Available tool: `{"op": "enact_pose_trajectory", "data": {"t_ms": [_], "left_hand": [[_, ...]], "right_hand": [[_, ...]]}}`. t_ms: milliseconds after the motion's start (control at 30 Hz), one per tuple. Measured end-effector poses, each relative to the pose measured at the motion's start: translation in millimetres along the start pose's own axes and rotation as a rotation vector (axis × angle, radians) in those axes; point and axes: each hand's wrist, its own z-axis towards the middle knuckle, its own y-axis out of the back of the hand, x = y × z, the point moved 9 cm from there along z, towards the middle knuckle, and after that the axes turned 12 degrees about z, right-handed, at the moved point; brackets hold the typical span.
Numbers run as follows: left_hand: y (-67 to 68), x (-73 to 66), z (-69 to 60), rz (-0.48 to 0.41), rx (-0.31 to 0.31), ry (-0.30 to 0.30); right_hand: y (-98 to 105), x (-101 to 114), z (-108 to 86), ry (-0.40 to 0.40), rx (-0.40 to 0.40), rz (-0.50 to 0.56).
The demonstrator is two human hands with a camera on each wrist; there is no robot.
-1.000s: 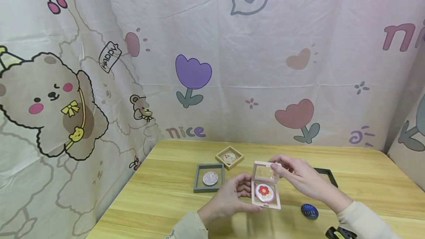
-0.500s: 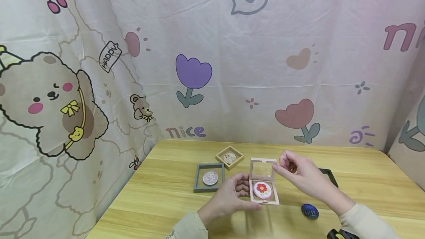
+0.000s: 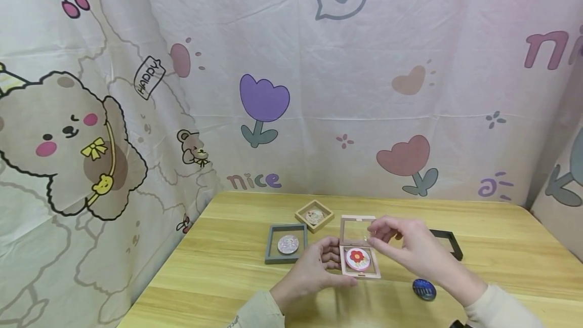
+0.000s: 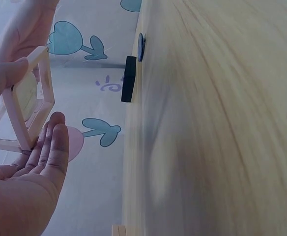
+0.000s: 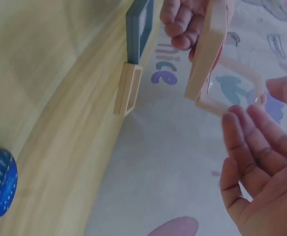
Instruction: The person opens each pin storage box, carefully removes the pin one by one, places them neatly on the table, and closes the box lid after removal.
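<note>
Pale-pink square hinged case: lid's right edge partly behind right hand, head view; cut by left edge, left-wrist view.
Right hand–lid contact: can't tell.
White round badge, red flower: small print unreadable.
Black rectangular frame: left part behind right hand, head view.
Blue oval badge: left side cut, right-wrist view.
Black object: mostly below bottom edge, unidentifiable.
</note>
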Motion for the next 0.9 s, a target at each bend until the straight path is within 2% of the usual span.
{"op": "enact_pose_trajectory", "data": {"t_ms": [167, 433, 900], "left_hand": [[0.8, -0.1, 0.1, 0.0, -0.001, -0.004], [-0.1, -2.4, -0.8, -0.004, 0.003, -0.018], [0.8, -3.6, -0.4, 0.013, 0.009, -0.023]], "right_hand": [[-9, 9, -1.3, 0.034, 0.043, -0.084], [-20, 19, -4.0, 0.103, 0.056, -0.188], [-32, 22, -2.9, 0.039, 0.115, -0.211]]}}
